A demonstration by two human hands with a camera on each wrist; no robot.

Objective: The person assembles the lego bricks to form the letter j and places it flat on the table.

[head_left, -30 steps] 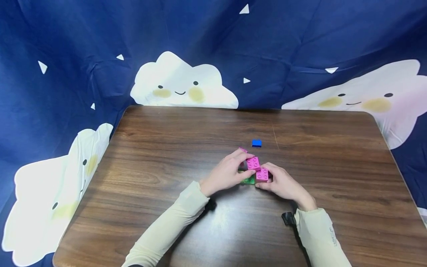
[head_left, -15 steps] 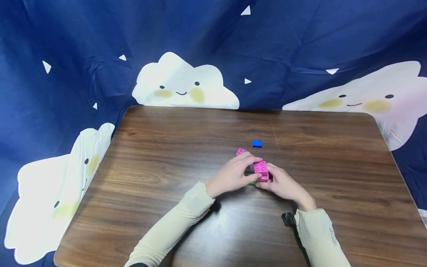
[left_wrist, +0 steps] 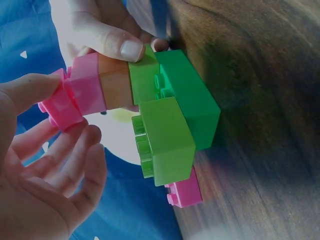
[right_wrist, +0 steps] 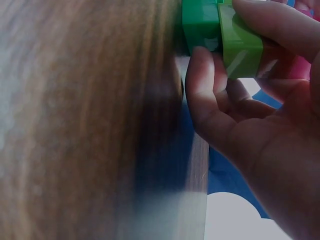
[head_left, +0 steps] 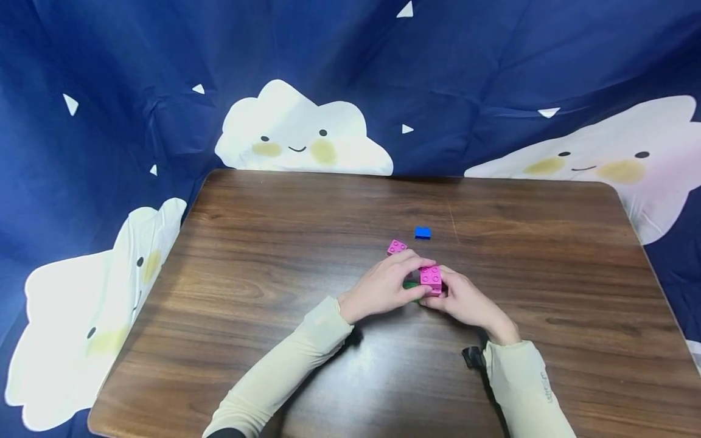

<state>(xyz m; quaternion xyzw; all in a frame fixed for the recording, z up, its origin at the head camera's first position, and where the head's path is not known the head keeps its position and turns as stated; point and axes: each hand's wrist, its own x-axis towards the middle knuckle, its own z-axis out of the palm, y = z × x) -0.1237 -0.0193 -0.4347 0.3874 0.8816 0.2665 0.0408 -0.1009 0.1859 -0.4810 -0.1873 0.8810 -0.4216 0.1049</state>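
Thumb and fingertips of my left hand pinch a pink toy building brick at the top of a stack. It sits slightly askew against a second pink brick; whether the two are pressed fully together I cannot tell. Below come an orange-brown brick and a light green brick, on a long dark green brick. Another light green brick stands on the dark green one, beside the stack. My right hand grips the stack low down, its thumb near the light green brick.
A loose pink brick lies on the wooden table just beyond my left fingers. Farther back is a small blue brick. A blue curtain with white clouds hangs behind the table.
My left hand has moved right, bringing its pink brick from beside the stack's upper pink brick to on top of it. The right hand holds its place. The loose pink brick shows more.
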